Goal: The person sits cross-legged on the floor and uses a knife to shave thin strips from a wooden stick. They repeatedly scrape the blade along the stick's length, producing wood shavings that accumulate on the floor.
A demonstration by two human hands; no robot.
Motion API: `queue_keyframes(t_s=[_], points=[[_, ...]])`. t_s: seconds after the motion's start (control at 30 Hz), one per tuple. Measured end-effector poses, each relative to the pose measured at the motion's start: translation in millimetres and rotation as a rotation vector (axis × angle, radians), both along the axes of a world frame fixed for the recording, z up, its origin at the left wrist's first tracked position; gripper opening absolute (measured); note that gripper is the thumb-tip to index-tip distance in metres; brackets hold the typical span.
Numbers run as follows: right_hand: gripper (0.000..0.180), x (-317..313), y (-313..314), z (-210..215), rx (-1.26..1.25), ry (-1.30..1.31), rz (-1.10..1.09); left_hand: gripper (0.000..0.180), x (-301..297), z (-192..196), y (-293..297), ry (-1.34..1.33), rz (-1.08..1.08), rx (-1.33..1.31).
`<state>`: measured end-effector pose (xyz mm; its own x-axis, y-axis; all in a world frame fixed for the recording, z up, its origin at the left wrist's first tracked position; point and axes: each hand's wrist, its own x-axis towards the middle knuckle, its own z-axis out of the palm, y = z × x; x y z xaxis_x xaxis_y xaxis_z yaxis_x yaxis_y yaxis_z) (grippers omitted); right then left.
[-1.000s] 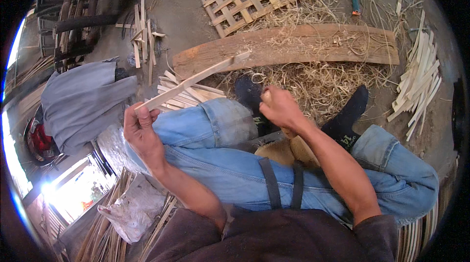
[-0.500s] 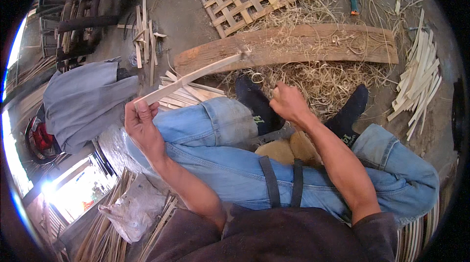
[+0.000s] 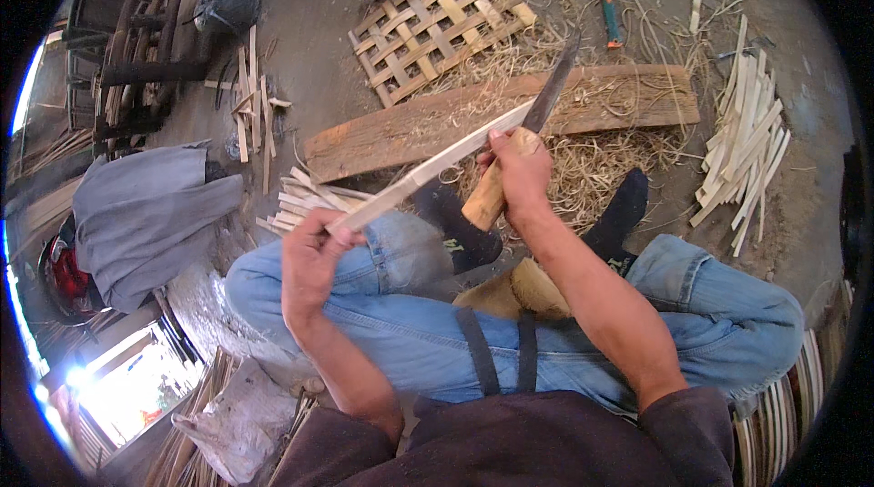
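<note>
A pale, flat bamboo strip (image 3: 414, 176) slants across in front of me, above my lap. My left hand (image 3: 314, 255) pinches its near end between thumb and fingers. My right hand (image 3: 521, 173) is wrapped round the wooden handle of a knife (image 3: 552, 91), whose dark blade points away and up to the right. The strip's far end meets the base of the blade, and my right thumb lies against the strip there. Below them a worn wooden plank (image 3: 364, 143) lies across the floor, strewn with thin curled shavings (image 3: 592, 159).
Beyond the plank lie a woven lattice panel (image 3: 437, 23) and a hammer (image 3: 607, 5). Cut strips (image 3: 742, 132) are heaped at the right, more (image 3: 305, 196) by my left knee. A grey cloth (image 3: 141, 214) hangs at the left. My legs in jeans are folded beneath my arms.
My left hand has moved right and down with the strip. My right hand has turned, bringing the knife blade up against the strip's far end. The whole view has shifted slightly.
</note>
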<state>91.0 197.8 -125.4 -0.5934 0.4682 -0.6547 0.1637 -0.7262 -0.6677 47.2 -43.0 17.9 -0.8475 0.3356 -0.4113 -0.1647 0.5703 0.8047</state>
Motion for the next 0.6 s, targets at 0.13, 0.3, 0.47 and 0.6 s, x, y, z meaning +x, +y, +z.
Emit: queue_keyframes(t_s=[0.13,0.3,0.47,0.6], points=[[0.023,-3.1,26.7,6.7,0.075,0.039,0.065,0.051,2.3,-3.6,8.7,-0.143,-0.22,0.057],[0.031,-2.8,17.1,48.4,0.214,0.204,0.225,0.053,6.2,-13.9,41.1,-0.491,-0.155,0.236],[0.042,-2.8,37.2,62.5,0.785,0.064,0.398,0.03,27.6,-37.5,69.8,-0.631,-0.173,0.28],[0.042,17.2,71.5,93.3,1.279,-0.024,1.073,0.025,31.5,-42.3,73.3,-0.516,-0.09,0.342]])
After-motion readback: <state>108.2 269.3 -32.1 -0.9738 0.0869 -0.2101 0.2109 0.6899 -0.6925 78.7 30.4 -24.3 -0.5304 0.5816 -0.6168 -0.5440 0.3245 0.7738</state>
